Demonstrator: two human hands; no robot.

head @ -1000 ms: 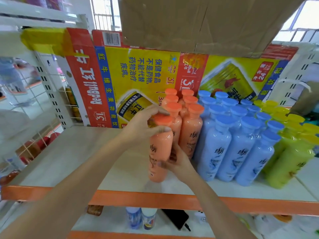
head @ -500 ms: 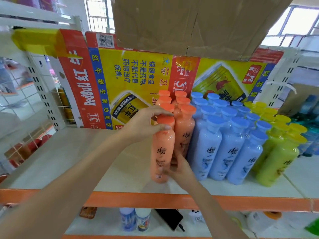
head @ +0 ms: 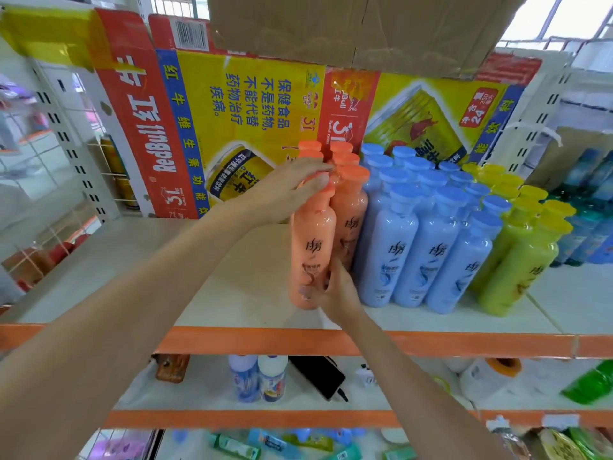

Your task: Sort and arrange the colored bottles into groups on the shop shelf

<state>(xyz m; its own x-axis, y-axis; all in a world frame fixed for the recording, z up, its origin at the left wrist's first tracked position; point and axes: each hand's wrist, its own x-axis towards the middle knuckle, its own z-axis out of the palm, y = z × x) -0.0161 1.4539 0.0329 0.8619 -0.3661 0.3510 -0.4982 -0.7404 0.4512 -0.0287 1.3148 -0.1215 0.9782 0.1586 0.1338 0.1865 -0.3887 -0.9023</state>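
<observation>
An orange bottle (head: pixel 311 247) stands upright at the front left of the orange group (head: pixel 348 200) on the white shelf (head: pixel 139 270). My left hand (head: pixel 288 190) wraps over its cap from the left. My right hand (head: pixel 335 290) grips its lower body from the right. To the right stand several blue bottles (head: pixel 424 237), then a group of yellow-green bottles (head: pixel 520 250). All groups stand in tight rows running back to the cardboard.
A flattened Red Bull carton (head: pixel 212 117) lines the back of the shelf, with brown cardboard (head: pixel 348 24) overhead. The orange shelf lip (head: pixel 431 343) runs along the front. Below lie two small bottles (head: pixel 258 380), a black phone (head: pixel 318 376) and a tape roll (head: pixel 491 373).
The orange bottle went from tilted and slightly apart to upright, pressed against the other orange bottles. Both hands stayed on it. The camera moved closer and a bit left.
</observation>
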